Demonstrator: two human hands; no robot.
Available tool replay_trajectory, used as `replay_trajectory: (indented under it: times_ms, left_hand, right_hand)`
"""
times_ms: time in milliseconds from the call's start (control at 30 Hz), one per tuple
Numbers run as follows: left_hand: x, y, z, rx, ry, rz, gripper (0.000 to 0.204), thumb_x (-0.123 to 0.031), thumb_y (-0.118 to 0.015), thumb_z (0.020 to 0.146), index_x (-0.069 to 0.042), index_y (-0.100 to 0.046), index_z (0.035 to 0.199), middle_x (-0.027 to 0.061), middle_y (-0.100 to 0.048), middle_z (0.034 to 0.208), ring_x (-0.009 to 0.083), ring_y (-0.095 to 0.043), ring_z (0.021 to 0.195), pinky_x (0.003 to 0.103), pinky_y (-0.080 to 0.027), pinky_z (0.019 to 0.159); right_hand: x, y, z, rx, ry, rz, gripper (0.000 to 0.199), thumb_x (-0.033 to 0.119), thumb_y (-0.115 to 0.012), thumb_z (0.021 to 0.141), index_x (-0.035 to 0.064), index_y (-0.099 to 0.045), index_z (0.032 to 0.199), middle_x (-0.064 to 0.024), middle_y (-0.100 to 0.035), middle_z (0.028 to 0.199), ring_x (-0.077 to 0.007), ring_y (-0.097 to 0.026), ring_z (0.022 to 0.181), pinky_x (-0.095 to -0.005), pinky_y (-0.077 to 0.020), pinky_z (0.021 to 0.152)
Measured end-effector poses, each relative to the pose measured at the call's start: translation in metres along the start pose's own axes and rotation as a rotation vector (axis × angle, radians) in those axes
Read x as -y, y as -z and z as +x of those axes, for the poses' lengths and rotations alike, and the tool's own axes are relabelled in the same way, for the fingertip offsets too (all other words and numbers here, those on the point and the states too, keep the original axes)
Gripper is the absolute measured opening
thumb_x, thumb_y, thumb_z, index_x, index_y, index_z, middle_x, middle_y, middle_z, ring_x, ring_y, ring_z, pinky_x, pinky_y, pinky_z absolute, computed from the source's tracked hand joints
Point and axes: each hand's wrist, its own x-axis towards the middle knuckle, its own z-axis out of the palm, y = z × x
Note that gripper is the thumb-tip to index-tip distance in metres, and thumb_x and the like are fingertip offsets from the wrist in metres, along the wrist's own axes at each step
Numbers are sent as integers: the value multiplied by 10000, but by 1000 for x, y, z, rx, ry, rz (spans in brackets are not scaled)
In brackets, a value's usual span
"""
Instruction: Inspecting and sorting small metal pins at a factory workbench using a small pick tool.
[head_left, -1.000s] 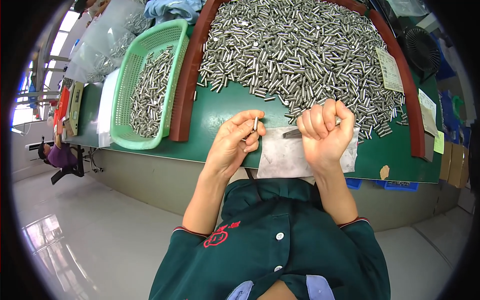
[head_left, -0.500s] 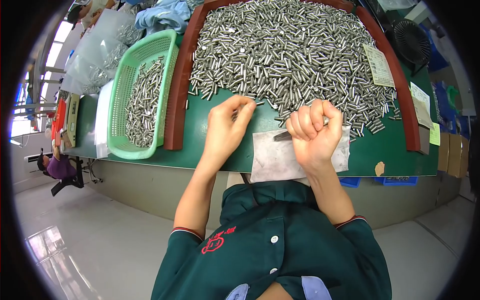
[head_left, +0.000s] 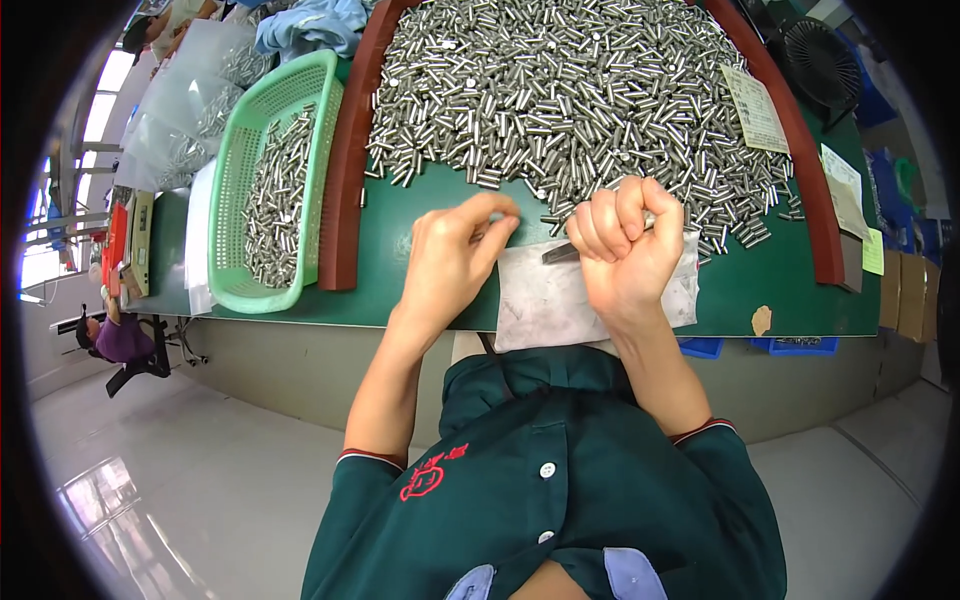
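Observation:
A big heap of small silver metal pins (head_left: 570,90) lies on the green table, ringed by a brown curved rim (head_left: 345,170). My left hand (head_left: 455,255) rests at the heap's near edge with thumb and fingertips pinched together; no pin shows between them. My right hand (head_left: 625,245) is a fist closed around a thin dark tool (head_left: 560,254) whose tip points left toward my left hand. Both hands hover over a white sheet (head_left: 560,310) at the table's front edge.
A green plastic basket (head_left: 232,190) holding more pins stands left of the rim. Clear bags of pins (head_left: 185,110) lie at the far left. Paper slips (head_left: 755,105) and a black fan (head_left: 825,55) sit at the right. Another person (head_left: 115,335) is far left.
My left hand held a pin upright by the tool a second ago, then reached forward to the heap's edge. My right fist has stayed over the white sheet.

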Motion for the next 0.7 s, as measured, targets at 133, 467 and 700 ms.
replay_trajectory:
  times_ms: [133, 467, 700]
  left_hand:
    - [0, 1, -24, 17, -78, -212, 90, -20, -606, 711, -21, -620, 800, 96, -588, 633, 183, -529, 508, 269, -402, 463]
    - [5, -4, -38, 38, -31, -43, 91, -19, -629, 696, -11, -616, 786, 83, -514, 539, 146, -472, 462, 262, -366, 442]
    - [1, -12, -35, -24, 12, 16, 102, -41, -662, 669, -12, -599, 744, 92, -507, 525, 180, -469, 435, 284, -366, 426]
  right_hand:
    - [0, 1, 1, 4, -1, 7, 365, 248, -281, 865, 120, -283, 523, 20, -248, 400, -82, -165, 367, -248, -174, 386]
    - [-2, -3, 0, -24, -12, -62, 375, 269, -300, 860, 143, -276, 508, 36, -234, 393, -74, -154, 357, -239, -165, 383]
    - [-5, -4, 0, 6, -44, -91, 377, 263, -296, 862, 133, -277, 509, 31, -241, 396, -74, -168, 363, -238, -171, 381]
